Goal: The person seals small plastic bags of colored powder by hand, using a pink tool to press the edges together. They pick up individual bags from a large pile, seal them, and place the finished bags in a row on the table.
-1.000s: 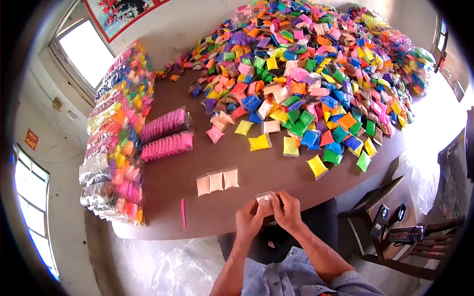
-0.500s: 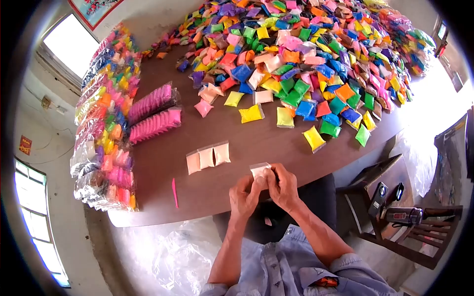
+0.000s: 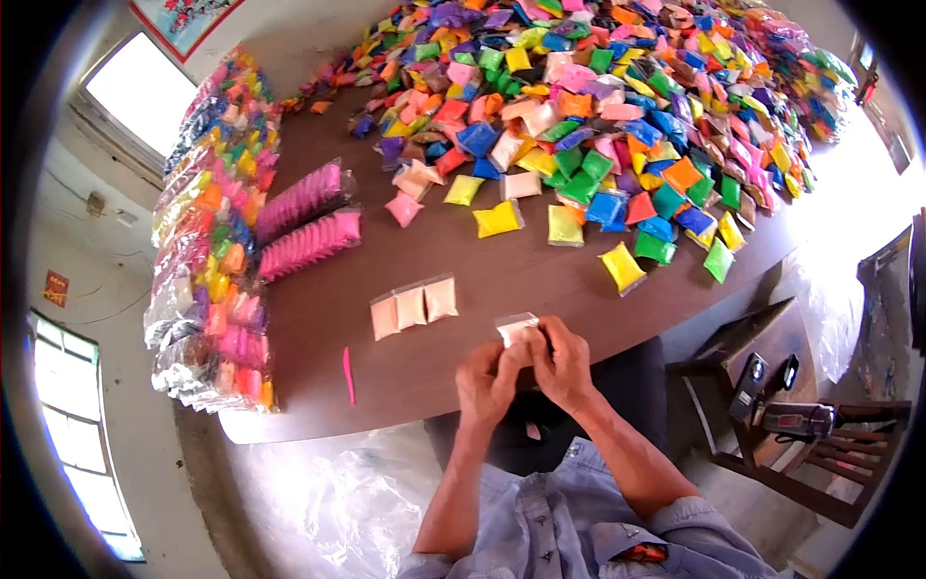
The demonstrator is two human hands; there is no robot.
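Note:
Between my two hands, over the table's near edge, is a small clear packet with pale peach filling (image 3: 515, 329). My left hand (image 3: 487, 379) grips its lower left part, and my right hand (image 3: 563, 364) pinches it from the right. Fingers hide the packet's lower half. To the left, a row of three pale peach packets (image 3: 411, 307) lies flat on the table. Farther left lies a thin pink stick (image 3: 348, 376), apart from both hands.
A large heap of colourful packets (image 3: 598, 145) covers the table's far side. Two rows of pink packets (image 3: 309, 245) lie beside stacked bagged packets (image 3: 217, 251) at left. To the right stands a wooden chair (image 3: 849, 458) near a small stand holding a flask (image 3: 799, 420).
The camera view has shifted slightly, moving the scene a little to the right. My fingers have shifted a little on the packet, which shows more of its top.

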